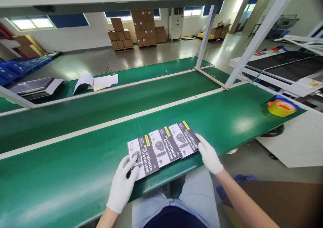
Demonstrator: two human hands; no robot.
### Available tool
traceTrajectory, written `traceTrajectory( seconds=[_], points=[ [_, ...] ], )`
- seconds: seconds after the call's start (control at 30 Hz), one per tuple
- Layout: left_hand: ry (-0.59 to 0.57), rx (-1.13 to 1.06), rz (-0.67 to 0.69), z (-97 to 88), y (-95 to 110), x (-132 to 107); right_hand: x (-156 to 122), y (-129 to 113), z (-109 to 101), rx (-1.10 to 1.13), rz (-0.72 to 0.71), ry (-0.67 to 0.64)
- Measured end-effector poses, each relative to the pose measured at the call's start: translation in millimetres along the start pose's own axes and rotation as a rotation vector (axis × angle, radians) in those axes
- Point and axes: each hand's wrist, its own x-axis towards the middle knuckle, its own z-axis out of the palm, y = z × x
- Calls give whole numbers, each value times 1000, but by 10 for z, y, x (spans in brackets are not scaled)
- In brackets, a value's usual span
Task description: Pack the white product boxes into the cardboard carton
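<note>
boxes: 3 flat boxes in a tight row at near edge of green desk, sides touching, so they square up.
left hand: gloved, fingers spread flat on left box, pinning it.
right hand: gloved, fingers together vs right box edge, no grip.
tape roll: far right, well apart.

A green surface is stretching across the view, split by pale strips into long lanes. Three printed boxes are lying side by side on its near lane, while a yellow tape roll is sitting at its right end. Loose white papers are resting on the far lane.
</note>
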Motion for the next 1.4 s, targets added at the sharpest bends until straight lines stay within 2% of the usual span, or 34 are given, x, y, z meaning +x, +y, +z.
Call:
traceTrajectory(
  seconds=[0.1,0.2,0.3,0.37,0.43,0.53,0.63,0.8,0.93,1.03,1.13,1.23,1.3,1.4],
  points=[
    [34,92,125,-113,72,163,31,-119,-59,-172,-84,25],
    [41,213,328,-229,318,384,-41,-319,0,-325,-279,82],
    [-160,319,548,-217,714,625,-101,-474,151,-460,-409,79],
    [-304,414,601,-128,971,766,-105,-524,251,-575,-411,53],
    [-437,518,597,-7,1152,872,-89,-550,315,-680,-376,19],
    [-572,624,611,148,1251,970,-49,-573,317,-775,-332,7],
    [-603,655,649,215,1236,1027,0,-572,243,-797,-287,10],
    [-575,667,670,225,1252,1053,68,-548,140,-731,-271,-51],
    [-503,669,701,214,1310,1024,89,-604,148,-735,-255,-34],
    [-486,682,720,137,1422,1050,164,-636,86,-715,-202,-28],
    [-530,735,724,32,1700,1180,343,-570,-142,-524,-98,-81],
    [-611,852,690,56,2136,1381,561,-355,-467,-189,78,-168],
    [-649,912,677,192,2431,1496,663,-140,-642,-17,149,-166],
    [-671,884,675,497,2710,1572,711,199,-746,194,156,-37]
  ],
)
